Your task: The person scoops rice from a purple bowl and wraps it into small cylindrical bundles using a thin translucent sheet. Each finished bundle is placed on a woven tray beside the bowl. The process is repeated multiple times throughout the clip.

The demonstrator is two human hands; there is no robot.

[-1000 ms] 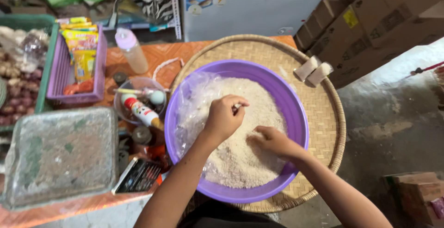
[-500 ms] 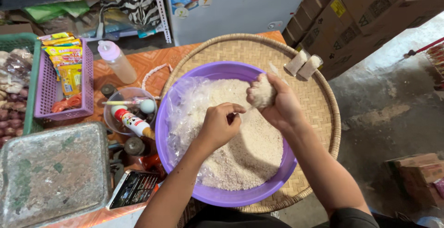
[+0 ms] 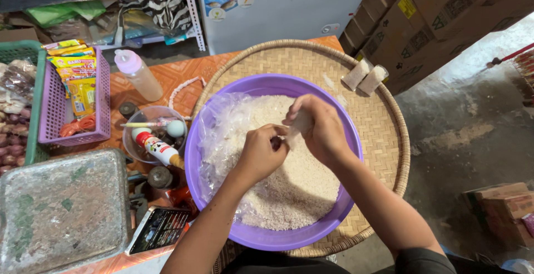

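Now rice (image 3: 297, 124) between both hands (image 3: 261, 152).

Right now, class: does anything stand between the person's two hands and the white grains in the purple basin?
Nothing visible does. The left hand and right hand meet directly above the white grains in the purple basin; only a clear plastic bag lines its left side.
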